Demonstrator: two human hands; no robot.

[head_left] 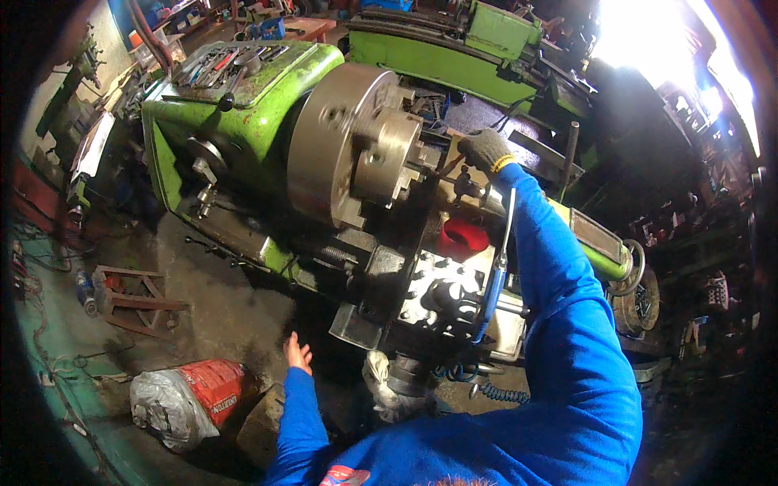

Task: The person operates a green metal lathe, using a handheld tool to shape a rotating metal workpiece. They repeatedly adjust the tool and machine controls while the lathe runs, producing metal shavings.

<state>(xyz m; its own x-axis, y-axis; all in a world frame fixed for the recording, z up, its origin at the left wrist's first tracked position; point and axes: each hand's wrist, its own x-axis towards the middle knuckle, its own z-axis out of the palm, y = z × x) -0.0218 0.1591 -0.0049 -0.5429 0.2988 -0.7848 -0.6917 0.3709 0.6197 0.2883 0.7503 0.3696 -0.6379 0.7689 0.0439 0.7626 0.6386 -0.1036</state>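
Observation:
A large steel lathe chuck (324,142) on a green headstock has a shiny round metal part (391,158) between its jaws. To the right of that part is my right hand (486,151), in a grey knit glove with a yellow cuff. Its fingers are curled, and what they hold is hard to make out. My left hand (298,354) is bare, held low over the floor left of the carriage, fingers apart and holding nothing. Between my arms stands the bolted tool post (444,293). Against its right side rests a blue-handled air blow gun (491,301).
A red cup-like container (463,240) sits behind the tool post. A pale crumpled cloth or glove (379,377) lies near the carriage handle. Hand tools cover the headstock top (231,69). A red-and-white sack (194,397) and metal stand (138,300) are at lower left.

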